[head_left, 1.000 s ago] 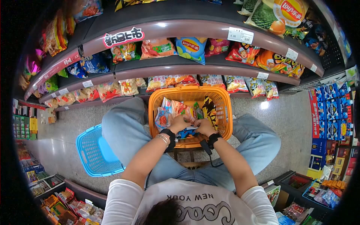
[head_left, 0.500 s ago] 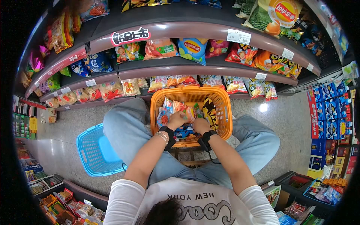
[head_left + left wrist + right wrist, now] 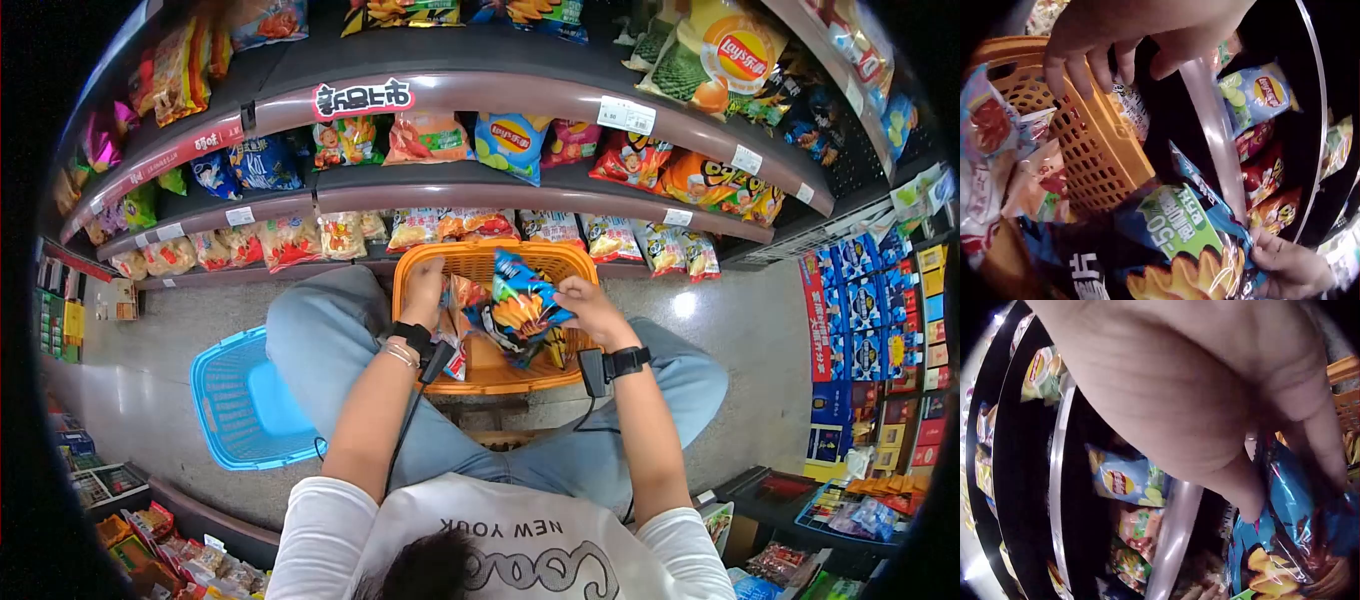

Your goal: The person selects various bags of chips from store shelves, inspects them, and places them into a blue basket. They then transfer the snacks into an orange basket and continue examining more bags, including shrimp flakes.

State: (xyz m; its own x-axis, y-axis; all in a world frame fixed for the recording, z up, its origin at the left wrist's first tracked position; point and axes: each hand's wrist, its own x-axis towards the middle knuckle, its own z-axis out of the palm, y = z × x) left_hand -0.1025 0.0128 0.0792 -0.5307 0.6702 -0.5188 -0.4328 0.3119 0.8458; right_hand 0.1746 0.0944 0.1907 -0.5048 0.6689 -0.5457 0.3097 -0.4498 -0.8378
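My right hand (image 3: 598,312) pinches the edge of a blue bag of chips (image 3: 522,305) and holds it tilted over the orange basket (image 3: 585,350). In the left wrist view the bag's front (image 3: 1179,250) shows ridged chips and a green label. Thumb and fingers grip its crinkled blue side (image 3: 1291,494) in the right wrist view. My left hand (image 3: 424,292) is over the basket's left side, its fingers loose and holding nothing. Close by it, inside the basket, lie an orange-pink snack bag (image 3: 1041,181) and a bag with a red picture (image 3: 990,122).
A blue basket (image 3: 215,410) stands on the floor to the left. Ahead, curved shelves (image 3: 400,200) hold rows of snack bags, including a blue Lay's bag (image 3: 508,143). More packaged goods (image 3: 865,310) hang at the right. My bent knees flank the orange basket.
Both hands were together low in the basket. Now the right hand has lifted the blue chip bag up and rightward, while the left has moved forward and left, apart from it.
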